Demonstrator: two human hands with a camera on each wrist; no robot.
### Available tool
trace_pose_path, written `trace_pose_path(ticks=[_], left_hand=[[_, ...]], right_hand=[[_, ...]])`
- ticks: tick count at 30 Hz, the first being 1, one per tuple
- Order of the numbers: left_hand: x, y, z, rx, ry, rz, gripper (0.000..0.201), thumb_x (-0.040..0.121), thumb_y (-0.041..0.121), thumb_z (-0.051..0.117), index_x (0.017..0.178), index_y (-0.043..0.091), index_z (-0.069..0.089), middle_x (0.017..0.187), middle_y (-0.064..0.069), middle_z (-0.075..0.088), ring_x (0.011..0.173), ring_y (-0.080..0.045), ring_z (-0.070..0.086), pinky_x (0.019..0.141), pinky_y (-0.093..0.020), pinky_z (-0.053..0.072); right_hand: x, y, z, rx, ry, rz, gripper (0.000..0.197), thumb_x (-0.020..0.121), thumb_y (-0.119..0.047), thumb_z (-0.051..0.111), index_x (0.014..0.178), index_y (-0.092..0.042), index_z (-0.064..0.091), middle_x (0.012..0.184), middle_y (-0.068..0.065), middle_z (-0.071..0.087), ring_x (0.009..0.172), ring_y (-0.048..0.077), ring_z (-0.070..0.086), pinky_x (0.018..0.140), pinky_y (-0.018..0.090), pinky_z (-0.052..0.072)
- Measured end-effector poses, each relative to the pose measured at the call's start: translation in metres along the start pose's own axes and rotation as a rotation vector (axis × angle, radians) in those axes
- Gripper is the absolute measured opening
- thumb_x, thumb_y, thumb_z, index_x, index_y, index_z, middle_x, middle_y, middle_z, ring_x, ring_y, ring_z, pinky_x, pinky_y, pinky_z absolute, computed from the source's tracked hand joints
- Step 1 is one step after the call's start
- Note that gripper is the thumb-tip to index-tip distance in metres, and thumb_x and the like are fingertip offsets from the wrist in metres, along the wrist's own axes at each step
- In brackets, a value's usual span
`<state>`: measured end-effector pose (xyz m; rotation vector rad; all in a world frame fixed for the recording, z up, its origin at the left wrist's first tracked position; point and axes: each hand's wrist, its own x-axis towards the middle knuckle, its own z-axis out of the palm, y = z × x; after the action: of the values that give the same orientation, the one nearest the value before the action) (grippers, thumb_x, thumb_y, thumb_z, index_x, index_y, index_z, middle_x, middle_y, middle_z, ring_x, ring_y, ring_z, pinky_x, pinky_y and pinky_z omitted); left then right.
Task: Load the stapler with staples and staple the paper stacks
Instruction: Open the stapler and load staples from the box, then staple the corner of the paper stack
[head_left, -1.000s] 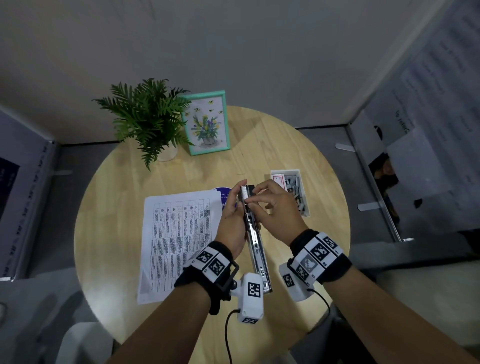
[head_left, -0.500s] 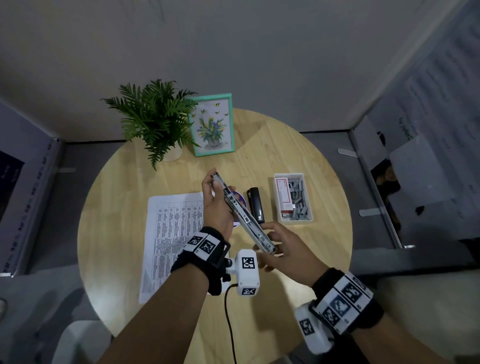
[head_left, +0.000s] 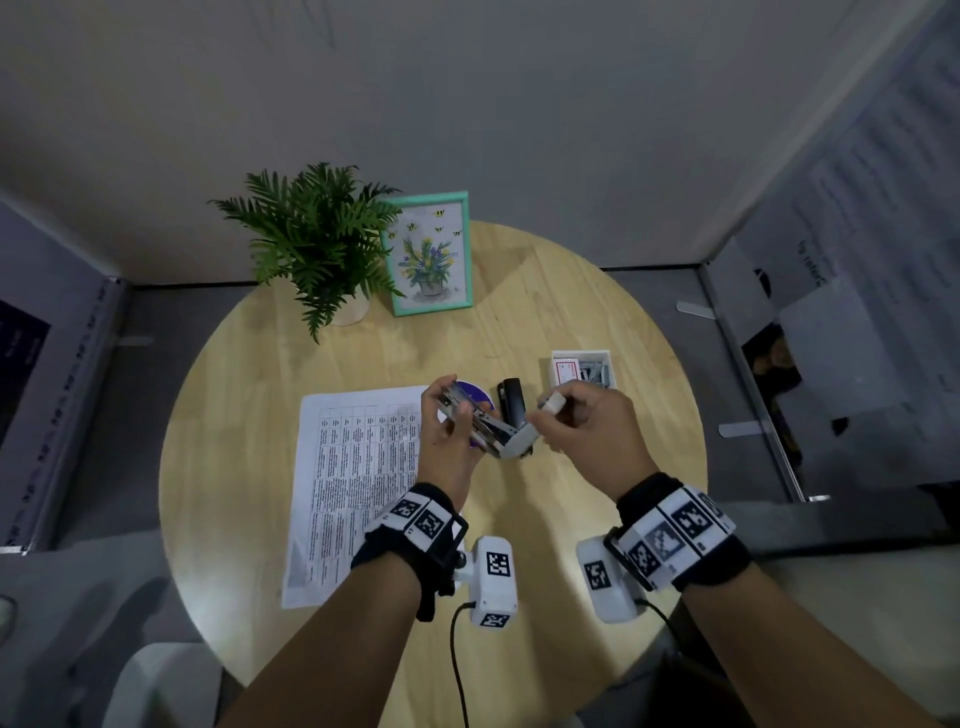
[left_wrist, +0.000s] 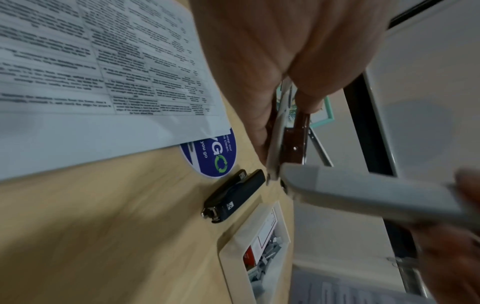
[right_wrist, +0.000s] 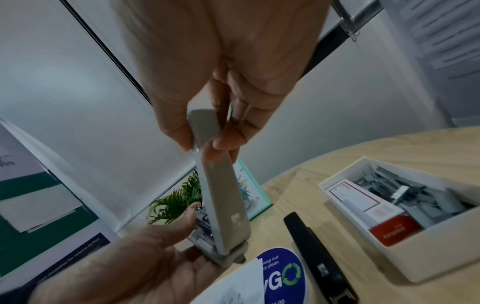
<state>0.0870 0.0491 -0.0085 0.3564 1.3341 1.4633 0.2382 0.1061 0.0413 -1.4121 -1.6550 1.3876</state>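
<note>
Head view: both hands hold a grey stapler (head_left: 493, 428) above the round table (head_left: 597, 312), swung open at its hinge. The left hand (head_left: 447, 441) grips the metal staple track, fingers curled round it; the right hand (head_left: 587, 421) pinches the tip of the grey lid and holds it away from the track, probably to bare the channel for loading. A black stapler (head_left: 511, 402) lies on the table just beyond, and the staple tray (head_left: 582, 369) sits far right of it, within easy reach. The paper (head_left: 358, 478) lies flat to the left, not yet stapled.

Left wrist view: the left hand's fingers (left_wrist: 306, 96) clamp the track from both sides, steadying it while the lid (left_wrist: 363, 191) stands out at an angle.

Right wrist view: thumb and fingers (right_wrist: 221, 144) nip the lid near its end, a narrow grip that gives leverage about the hinge. Loose staple strips (right_wrist: 415, 197) fill the tray beside a red-and-white box (right_wrist: 374, 211). No staples are in either hand, so I judge loading is yet to come.
</note>
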Motion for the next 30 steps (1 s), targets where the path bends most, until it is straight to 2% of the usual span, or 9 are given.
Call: trace_pose_path(ticks=[5, 9, 11, 14, 19, 21, 24, 26, 30], left_hand=[[-0.007, 0.000, 0.008, 0.010, -0.076, -0.002, 0.015, 0.098, 0.021, 0.048, 0.111, 0.028, 0.051, 0.097, -0.008, 0.064, 0.093, -0.028, 0.062, 0.082, -0.047, 0.051], [-0.009, 0.001, 0.012, -0.030, -0.089, -0.071, 0.020, 0.103, 0.019, 0.034, 0.104, 0.025, 0.054, 0.100, -0.011, 0.065, 0.083, -0.021, 0.066, 0.068, -0.038, 0.057], [-0.009, 0.005, 0.015, -0.068, -0.100, -0.126, 0.023, 0.104, 0.026, 0.033, 0.101, 0.023, 0.055, 0.099, -0.011, 0.065, 0.077, -0.017, 0.067, 0.061, -0.033, 0.056], [-0.007, 0.009, 0.015, -0.122, -0.119, -0.186, 0.028, 0.100, 0.038, 0.037, 0.105, 0.017, 0.055, 0.099, -0.013, 0.067, 0.076, -0.017, 0.069, 0.060, -0.032, 0.056], [-0.005, 0.013, 0.008, -0.148, -0.052, -0.193, 0.008, 0.093, 0.025, 0.057, 0.089, 0.018, 0.055, 0.086, -0.007, 0.065, 0.075, -0.025, 0.063, 0.062, -0.035, 0.055], [-0.003, 0.014, 0.007, -0.150, 0.018, -0.181, 0.011, 0.089, 0.018, 0.063, 0.082, 0.021, 0.055, 0.084, -0.006, 0.061, 0.075, -0.026, 0.059, 0.064, -0.035, 0.053], [-0.002, 0.017, 0.003, -0.152, 0.093, -0.142, 0.017, 0.088, 0.014, 0.064, 0.077, 0.023, 0.054, 0.092, -0.009, 0.055, 0.086, -0.028, 0.055, 0.061, -0.031, 0.051], [-0.002, 0.019, -0.002, -0.154, 0.109, -0.106, 0.021, 0.085, 0.010, 0.066, 0.075, 0.022, 0.054, 0.090, -0.008, 0.056, 0.084, -0.027, 0.057, 0.062, -0.031, 0.050], [0.001, 0.026, -0.023, -0.119, 0.112, -0.043, 0.021, 0.070, 0.010, 0.078, 0.073, 0.023, 0.061, 0.093, -0.011, 0.060, 0.083, -0.025, 0.060, 0.073, -0.032, 0.051]], right_hand=[[0.011, -0.006, 0.017, -0.138, 0.000, -0.088, 0.020, 0.080, -0.031, 0.075, 0.084, -0.013, 0.071, 0.074, 0.005, 0.067, 0.061, 0.010, 0.055, 0.057, 0.017, 0.043], [0.015, -0.005, 0.030, -0.283, 0.010, -0.136, 0.022, 0.084, -0.036, 0.069, 0.094, -0.016, 0.074, 0.085, 0.007, 0.062, 0.072, 0.013, 0.056, 0.065, 0.024, 0.046], [0.016, -0.003, 0.035, -0.358, -0.009, -0.131, 0.022, 0.086, -0.039, 0.065, 0.099, -0.023, 0.073, 0.083, 0.004, 0.056, 0.069, 0.006, 0.051, 0.062, 0.021, 0.039], [0.019, 0.004, 0.042, -0.419, -0.057, -0.134, 0.022, 0.090, -0.040, 0.059, 0.104, -0.029, 0.072, 0.082, 0.001, 0.049, 0.074, 0.013, 0.050, 0.062, 0.022, 0.036], [0.015, 0.014, 0.040, -0.264, -0.061, -0.120, 0.033, 0.096, -0.036, 0.051, 0.119, -0.019, 0.067, 0.097, 0.006, 0.059, 0.085, 0.011, 0.053, 0.071, 0.003, 0.036], [0.009, 0.018, 0.039, -0.104, -0.018, 0.002, 0.044, 0.095, -0.046, 0.044, 0.117, -0.014, 0.064, 0.098, 0.003, 0.065, 0.087, 0.013, 0.058, 0.075, 0.015, 0.043], [-0.004, 0.019, 0.047, 0.340, -0.058, 0.506, 0.055, 0.091, -0.060, 0.042, 0.110, -0.012, 0.061, 0.095, 0.008, 0.062, 0.089, 0.026, 0.060, 0.078, 0.039, 0.052], [-0.008, 0.020, 0.056, 0.599, -0.130, 0.698, 0.058, 0.087, -0.065, 0.046, 0.103, -0.011, 0.062, 0.092, 0.018, 0.060, 0.088, 0.032, 0.060, 0.080, 0.045, 0.053], [0.003, 0.015, 0.073, 0.837, -0.169, 0.774, 0.066, 0.087, -0.061, 0.051, 0.118, -0.004, 0.061, 0.106, 0.027, 0.066, 0.094, 0.035, 0.066, 0.081, 0.042, 0.059]])
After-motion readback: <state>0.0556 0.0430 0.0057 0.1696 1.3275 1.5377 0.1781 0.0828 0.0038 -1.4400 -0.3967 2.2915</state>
